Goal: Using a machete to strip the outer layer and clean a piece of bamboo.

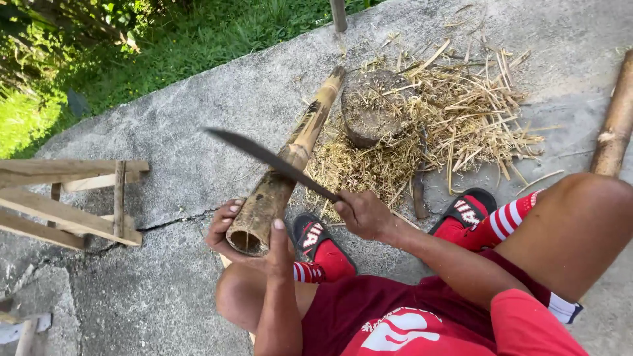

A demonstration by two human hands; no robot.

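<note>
My left hand (236,232) cups the near, hollow end of a thick bamboo pole (285,163), thumb on top. The pole slants away to the upper right and its far end rests against a round wooden chopping block (373,107). My right hand (364,213) grips the handle of a long dark machete (269,157). Its blade lies across the bamboo's upper side, tip pointing up-left. I sit with knees bent, in red socks and black-and-red slide sandals (469,209).
Bamboo shavings and splinters (461,118) are heaped around the block on the concrete slab (198,118). A wooden frame (72,201) stands at left. Another bamboo pole (614,122) lies at right, and grass (132,46) borders the slab's far edge.
</note>
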